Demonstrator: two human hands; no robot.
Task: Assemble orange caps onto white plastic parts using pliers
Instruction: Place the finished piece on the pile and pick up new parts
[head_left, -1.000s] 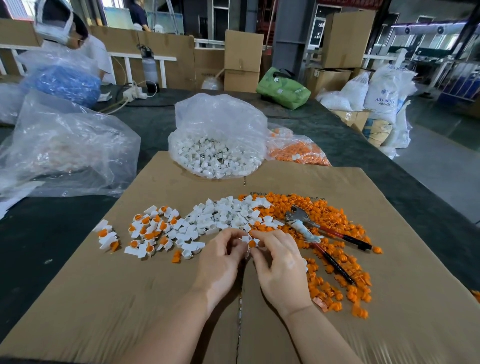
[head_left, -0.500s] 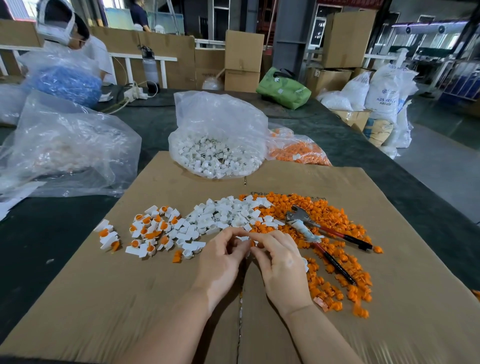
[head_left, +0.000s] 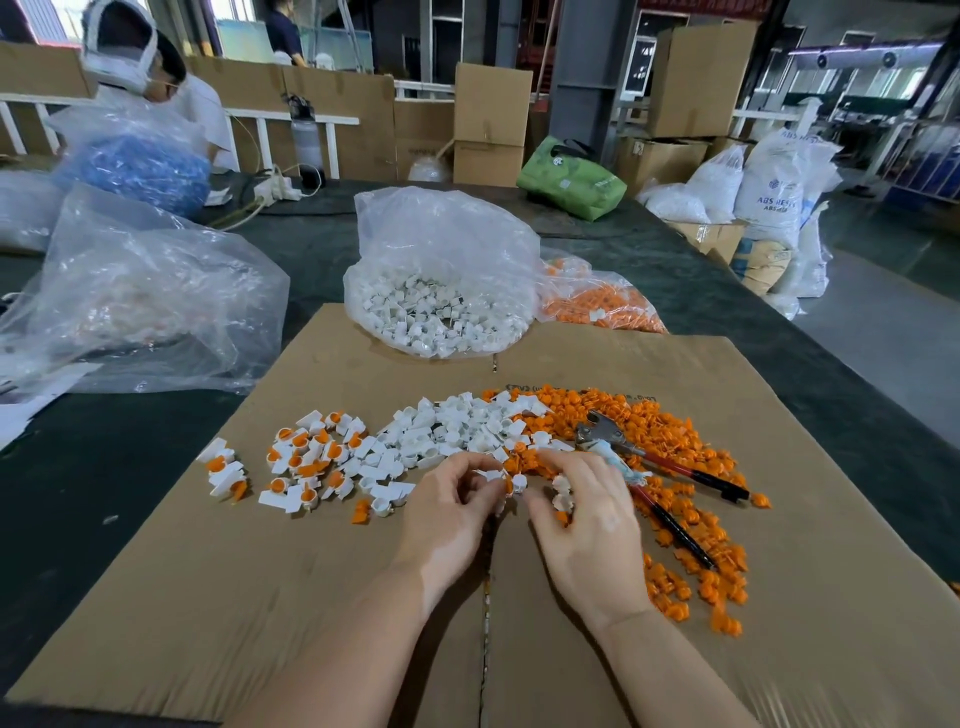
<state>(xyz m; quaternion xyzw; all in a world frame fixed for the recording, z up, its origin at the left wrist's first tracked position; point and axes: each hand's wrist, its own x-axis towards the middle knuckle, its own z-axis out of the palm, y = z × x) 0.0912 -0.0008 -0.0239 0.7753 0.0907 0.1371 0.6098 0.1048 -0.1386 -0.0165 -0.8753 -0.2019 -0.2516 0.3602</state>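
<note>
My left hand (head_left: 452, 512) pinches a white part (head_left: 516, 483); right hand (head_left: 587, 512) cups pieces; pliers (head_left: 654, 475) lie at two o'clock, nearer my right.

Left hand (head_left: 451, 506) and right hand (head_left: 587, 514) close together, fingers curled.

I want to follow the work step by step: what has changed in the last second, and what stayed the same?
The right hand drew slightly right, away from the left hand, so their fingers no longer meet. The left hand keeps pinching the small white plastic part with an orange cap. The red-and-black-handled metal pliers and both loose piles on the brown cardboard sheet stayed put.
</note>
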